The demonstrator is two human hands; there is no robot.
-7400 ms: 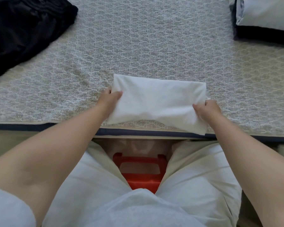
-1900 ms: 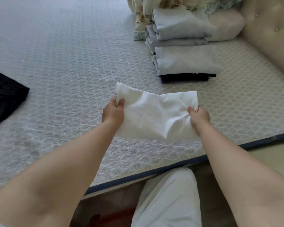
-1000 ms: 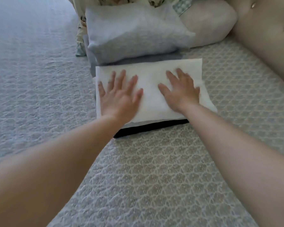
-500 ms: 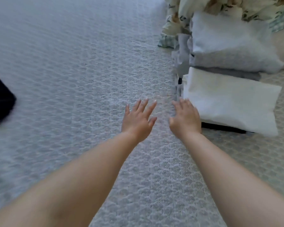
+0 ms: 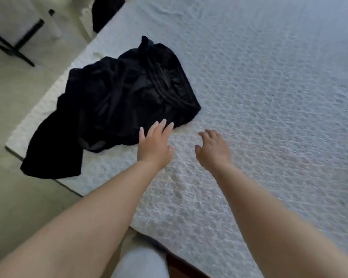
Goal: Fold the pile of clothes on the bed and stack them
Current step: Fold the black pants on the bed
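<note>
Both forearms stretched up from the bottom of the frame toward the middle, bare, angled inward. Left hand (image 5: pixel 154 145) at centre, palm down, fingers straight and slightly spread, tips reaching over the near edge of the black garment (image 5: pixel 117 105); touching or just above it, hard to tell through the blur. Nothing gripped there. Right hand (image 5: pixel 212 149) just to the right of it, a small gap between the two, palm down over the bed (image 5: pixel 269 97), fingers loosely bent downward, thumb out toward the left hand, holding nothing. Hovering or resting on the cover, cannot tell. Black garment crumpled in a heap at left of centre, unfolded, ribbed waistband bunched up along its upper right side, one dark flap draped over the mattress corner at lower left and hanging past the edge. Pale textured bed cover filling the whole right half and upper part of the frame. Beige floor (image 5: pixel 18 207) down the left side. Upper left corner: a white piece of furniture with thin black legs (image 5: pixel 14 27), blurred. Another dark shape (image 5: pixel 107 11) at top, left of centre, beyond the bed edge, too smeared to name. Bottom centre, between the forearms, a light grey trouser knee (image 5: pixel 143 263) of the person against the mattress edge.
</note>
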